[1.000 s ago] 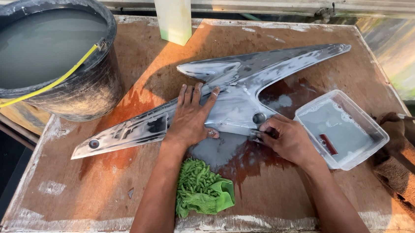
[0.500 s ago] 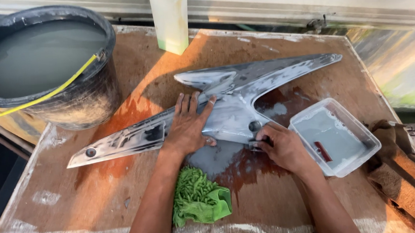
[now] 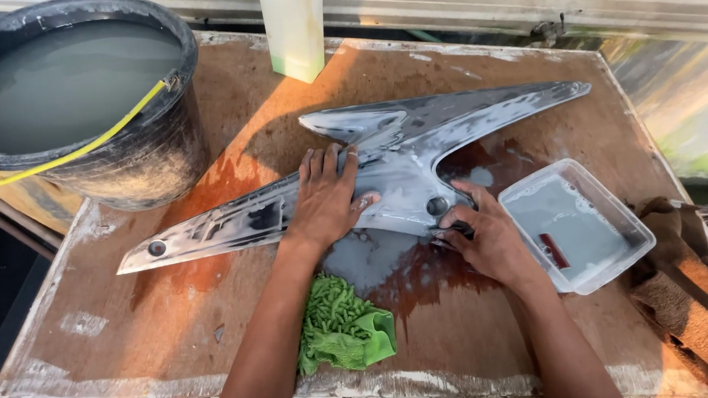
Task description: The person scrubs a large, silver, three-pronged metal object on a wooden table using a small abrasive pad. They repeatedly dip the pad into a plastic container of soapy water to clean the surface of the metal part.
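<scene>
Black bucket (image 3: 128,162) of grey water (yellow handle), green cloth (image 3: 343,326), clear tray (image 3: 579,223), brown rag (image 3: 698,290).

Bucket (image 3: 69,103) cut off at left edge, pale bottle (image 3: 293,23) top cropped, brown cloth (image 3: 698,290) cut off right.

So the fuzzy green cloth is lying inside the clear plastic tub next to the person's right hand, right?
Not quite. The head view shows the fuzzy green cloth lying on the wet wooden tabletop, between the person's forearms. The clear plastic tub does sit next to the right hand, but it holds cloudy water and a small red object.
</scene>
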